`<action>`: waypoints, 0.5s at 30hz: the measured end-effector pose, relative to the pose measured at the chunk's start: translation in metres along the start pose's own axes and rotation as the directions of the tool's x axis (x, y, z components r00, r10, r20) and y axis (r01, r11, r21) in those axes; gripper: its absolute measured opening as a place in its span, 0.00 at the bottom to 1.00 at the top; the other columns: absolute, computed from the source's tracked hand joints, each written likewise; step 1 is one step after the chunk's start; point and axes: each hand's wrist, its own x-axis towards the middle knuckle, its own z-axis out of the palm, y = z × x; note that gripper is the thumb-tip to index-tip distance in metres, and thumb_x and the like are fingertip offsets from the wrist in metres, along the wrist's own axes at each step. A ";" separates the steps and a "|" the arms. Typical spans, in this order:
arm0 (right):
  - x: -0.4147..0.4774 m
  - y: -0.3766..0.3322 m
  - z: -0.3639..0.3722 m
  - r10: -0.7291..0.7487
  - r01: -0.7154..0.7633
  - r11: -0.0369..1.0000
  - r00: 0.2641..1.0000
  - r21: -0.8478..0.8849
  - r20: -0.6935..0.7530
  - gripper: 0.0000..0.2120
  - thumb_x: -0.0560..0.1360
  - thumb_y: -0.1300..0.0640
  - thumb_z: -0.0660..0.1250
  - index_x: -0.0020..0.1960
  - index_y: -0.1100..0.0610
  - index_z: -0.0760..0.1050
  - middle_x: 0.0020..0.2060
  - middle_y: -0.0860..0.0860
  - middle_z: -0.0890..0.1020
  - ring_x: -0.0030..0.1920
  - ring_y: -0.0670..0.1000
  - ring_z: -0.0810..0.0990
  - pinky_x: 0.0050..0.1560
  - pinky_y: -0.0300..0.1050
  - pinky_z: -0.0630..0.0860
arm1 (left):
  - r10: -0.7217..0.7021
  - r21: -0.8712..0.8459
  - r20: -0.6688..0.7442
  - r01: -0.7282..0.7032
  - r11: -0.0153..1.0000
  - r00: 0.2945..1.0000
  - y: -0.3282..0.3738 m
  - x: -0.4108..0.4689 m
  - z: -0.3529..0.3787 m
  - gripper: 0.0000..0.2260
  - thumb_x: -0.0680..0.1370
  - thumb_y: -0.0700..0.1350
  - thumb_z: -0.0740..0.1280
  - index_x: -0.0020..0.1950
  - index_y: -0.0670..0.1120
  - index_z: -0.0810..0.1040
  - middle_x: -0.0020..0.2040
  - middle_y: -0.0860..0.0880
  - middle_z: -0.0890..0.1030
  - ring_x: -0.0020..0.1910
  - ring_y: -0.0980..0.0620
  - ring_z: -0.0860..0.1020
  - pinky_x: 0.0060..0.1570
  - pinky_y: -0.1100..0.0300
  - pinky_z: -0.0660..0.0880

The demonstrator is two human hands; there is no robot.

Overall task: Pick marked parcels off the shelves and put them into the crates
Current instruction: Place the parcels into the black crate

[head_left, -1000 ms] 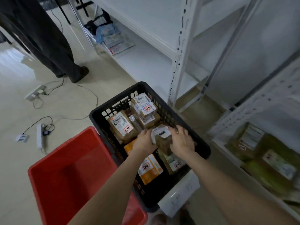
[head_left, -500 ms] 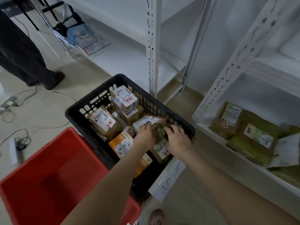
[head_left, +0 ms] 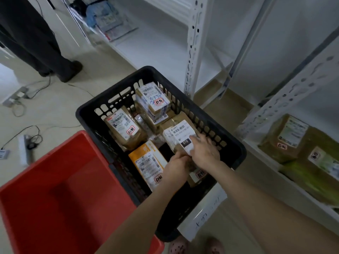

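We see a black plastic crate [head_left: 229, 143] with a perforated matt wall beside a smooth red plastic crate [head_left: 55, 189]. Its parcels [head_left: 124, 129] look like brown paper with white paper labels; the shelf upright [head_left: 194, 43] is white painted metal.
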 end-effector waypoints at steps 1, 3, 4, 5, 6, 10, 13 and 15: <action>0.004 -0.001 -0.001 -0.001 0.001 1.000 1.000 -0.010 0.018 0.28 0.79 0.50 0.61 0.76 0.48 0.55 0.75 0.52 0.55 0.71 0.57 0.58 0.67 0.53 0.64 | -0.077 -0.106 -0.062 0.070 0.992 0.995 0.001 0.000 0.000 0.13 0.77 0.38 0.61 0.57 0.48 0.80 0.59 0.51 0.76 0.55 0.49 0.76 0.50 0.53 0.77; 0.012 -0.003 -0.002 -0.002 0.005 0.999 0.998 -0.045 0.067 0.28 0.78 0.49 0.62 0.75 0.46 0.57 0.74 0.52 0.56 0.69 0.58 0.60 0.66 0.53 0.65 | -0.267 -0.262 -0.176 0.216 0.941 0.948 0.000 0.008 -0.004 0.11 0.77 0.37 0.61 0.55 0.47 0.78 0.54 0.50 0.77 0.52 0.49 0.78 0.48 0.54 0.78; 0.016 -0.003 -0.004 -0.005 0.011 0.998 0.996 -0.066 0.090 0.26 0.78 0.48 0.62 0.75 0.44 0.59 0.74 0.52 0.57 0.68 0.59 0.61 0.65 0.52 0.65 | -0.341 -0.296 -0.219 0.270 0.916 0.914 -0.002 0.014 -0.008 0.10 0.77 0.38 0.62 0.57 0.46 0.77 0.55 0.49 0.77 0.53 0.49 0.77 0.49 0.56 0.77; 0.020 -0.002 -0.006 -0.011 0.020 0.996 0.994 -0.083 0.113 0.25 0.78 0.48 0.63 0.73 0.43 0.61 0.73 0.53 0.58 0.67 0.59 0.61 0.65 0.52 0.66 | -0.397 -0.320 -0.253 0.311 0.895 0.882 -0.006 0.022 -0.014 0.12 0.77 0.38 0.62 0.60 0.46 0.75 0.58 0.48 0.76 0.55 0.49 0.77 0.51 0.56 0.76; 0.023 -0.001 -0.008 -0.018 0.031 0.995 0.991 -0.097 0.132 0.24 0.77 0.48 0.65 0.72 0.43 0.63 0.71 0.53 0.59 0.66 0.59 0.61 0.64 0.52 0.67 | -0.439 -0.342 -0.274 0.340 0.876 0.856 -0.011 0.032 -0.021 0.14 0.78 0.40 0.63 0.64 0.45 0.72 0.61 0.47 0.74 0.57 0.49 0.76 0.54 0.56 0.75; 0.031 0.005 -0.018 -0.083 0.113 0.978 0.982 -0.176 0.167 0.26 0.72 0.46 0.71 0.68 0.44 0.67 0.67 0.55 0.63 0.68 0.59 0.60 0.65 0.55 0.65 | -0.496 -0.281 -0.243 0.429 0.859 0.834 -0.032 0.083 -0.043 0.28 0.78 0.47 0.66 0.75 0.45 0.60 0.72 0.45 0.66 0.67 0.45 0.70 0.64 0.49 0.71; 0.035 0.004 -0.021 -0.119 0.167 0.951 0.974 -0.261 0.192 0.22 0.72 0.46 0.71 0.64 0.44 0.70 0.66 0.55 0.65 0.69 0.60 0.59 0.68 0.56 0.61 | -0.520 -0.249 -0.130 0.480 0.841 0.844 -0.040 0.114 -0.044 0.37 0.75 0.53 0.69 0.78 0.46 0.53 0.75 0.44 0.61 0.71 0.42 0.65 0.68 0.45 0.68; 0.035 0.005 -0.023 -0.136 0.197 0.930 0.968 -0.309 0.210 0.18 0.74 0.50 0.69 0.62 0.45 0.71 0.65 0.54 0.67 0.68 0.60 0.60 0.67 0.55 0.62 | -0.481 -0.185 -0.068 0.462 0.867 0.874 -0.038 0.118 -0.043 0.38 0.73 0.53 0.71 0.77 0.46 0.56 0.74 0.44 0.62 0.71 0.43 0.65 0.68 0.48 0.67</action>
